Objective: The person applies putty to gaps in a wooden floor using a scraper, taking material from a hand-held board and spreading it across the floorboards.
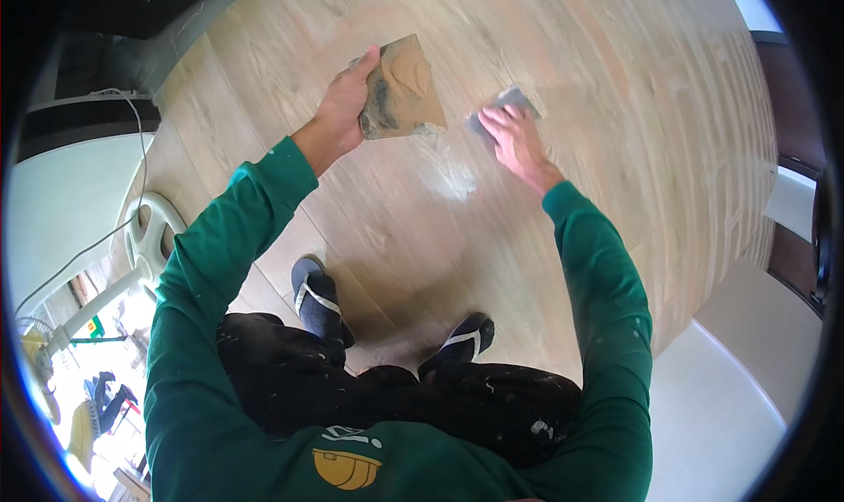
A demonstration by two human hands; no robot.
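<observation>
My left hand (344,105) grips a square plate (376,129) by its left edge, the thumb lying over the top. Tan paste (411,78) is smeared across the plate, with a dark grey patch near the hand. To the right, my right hand (519,143) is closed on a flat grey scraper (522,99), fingers spread over its face. The scraper lies against or just over the wood-look floor (369,212); the exact contact cannot be told. Between and below the hands, a whitish smear (453,181) marks the floor.
My feet in dark socks and sandals (318,301) stand on the floor close below the hands. At left are a white plastic chair (156,238) and a hanging cable (141,150). Dark brown furniture (791,106) stands at the right, with a white surface (712,396) at lower right.
</observation>
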